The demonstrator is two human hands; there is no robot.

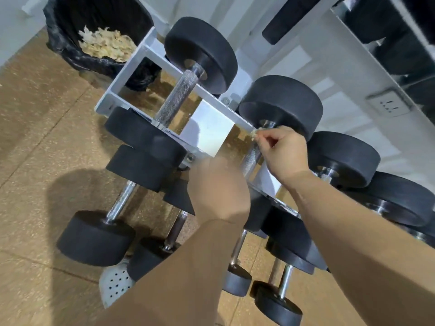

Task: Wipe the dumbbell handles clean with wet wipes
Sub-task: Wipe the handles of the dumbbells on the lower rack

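Black dumbbells with knurled metal handles lie across a white rack (213, 132). My right hand (282, 154) pinches a small crumpled wet wipe (255, 132) against the top of one dumbbell handle (251, 158), just below its black head (281, 103). My left hand (217, 187) is blurred, in front of the rack's near rail, with its back toward me; whether it holds anything is hidden. Another dumbbell handle (175, 100) lies untouched on the rack to the left.
A black-lined bin (70, 43) holding used wipes stands at the back left on the tan floor. More dumbbells (96, 236) sit on a lower tier near me. A wall socket (388, 105) is at the right. A white perforated shoe (113, 283) shows below.
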